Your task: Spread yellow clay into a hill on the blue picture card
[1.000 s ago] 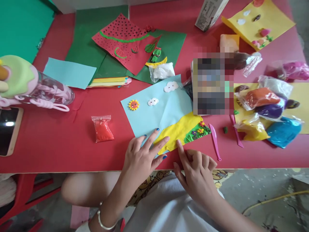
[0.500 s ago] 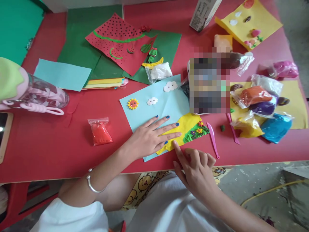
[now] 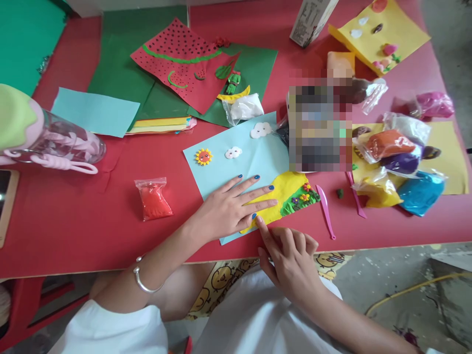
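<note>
A light blue sheet (image 3: 206,184) lies on the red table, bearing an orange sun with yellow rays (image 3: 204,157) and two white clouds (image 3: 233,153). Yellow clay (image 3: 291,186) covers its lower right part, beside green clay with small flowers (image 3: 300,199). My left hand (image 3: 224,209) lies flat over the sheet and the yellow clay, fingers spread. The index finger of my right hand (image 3: 291,255) is stretched out and its tip touches the yellow clay's lower edge, close to my left thumb; its other fingers are curled, holding nothing visible.
Right of the sheet lie a pink plastic knife (image 3: 326,212) and several clay bags, one blue (image 3: 422,193). A red clay bag (image 3: 154,199) and a bottle (image 3: 70,137) are on the left. Behind are a watermelon-patterned sheet (image 3: 180,64) and a box (image 3: 312,22).
My right hand has shifted left along the lower edge of the yellow clay, its index fingertip now closer to my left thumb. My left hand stays in place.
</note>
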`<control>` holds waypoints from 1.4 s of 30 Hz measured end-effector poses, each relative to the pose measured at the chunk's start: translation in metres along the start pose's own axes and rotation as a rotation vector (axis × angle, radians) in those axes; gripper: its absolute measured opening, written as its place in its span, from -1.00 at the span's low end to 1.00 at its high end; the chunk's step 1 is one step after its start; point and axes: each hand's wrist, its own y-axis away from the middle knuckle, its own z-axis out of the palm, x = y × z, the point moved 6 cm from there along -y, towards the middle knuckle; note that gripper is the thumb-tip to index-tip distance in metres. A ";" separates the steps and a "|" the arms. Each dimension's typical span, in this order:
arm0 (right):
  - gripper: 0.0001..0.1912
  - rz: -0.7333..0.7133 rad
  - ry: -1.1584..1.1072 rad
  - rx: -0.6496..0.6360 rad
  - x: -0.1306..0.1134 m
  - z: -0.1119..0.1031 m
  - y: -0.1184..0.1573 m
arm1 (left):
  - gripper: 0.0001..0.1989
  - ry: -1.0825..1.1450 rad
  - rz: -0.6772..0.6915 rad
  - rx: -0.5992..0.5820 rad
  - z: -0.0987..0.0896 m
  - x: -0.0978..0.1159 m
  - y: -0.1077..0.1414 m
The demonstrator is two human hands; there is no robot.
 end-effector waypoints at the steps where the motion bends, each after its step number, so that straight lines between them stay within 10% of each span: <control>1: -0.27 -0.003 -0.007 0.001 -0.001 0.000 0.000 | -0.43 0.003 -0.003 -0.005 0.000 0.000 0.000; 25: -0.54 -0.056 -0.098 -0.048 -0.019 -0.001 0.001 | -0.43 -0.004 -0.016 -0.037 -0.001 -0.001 0.000; 42: -0.22 -0.001 -0.061 -0.029 -0.012 -0.004 0.006 | -0.44 0.002 -0.021 -0.027 -0.001 -0.001 0.000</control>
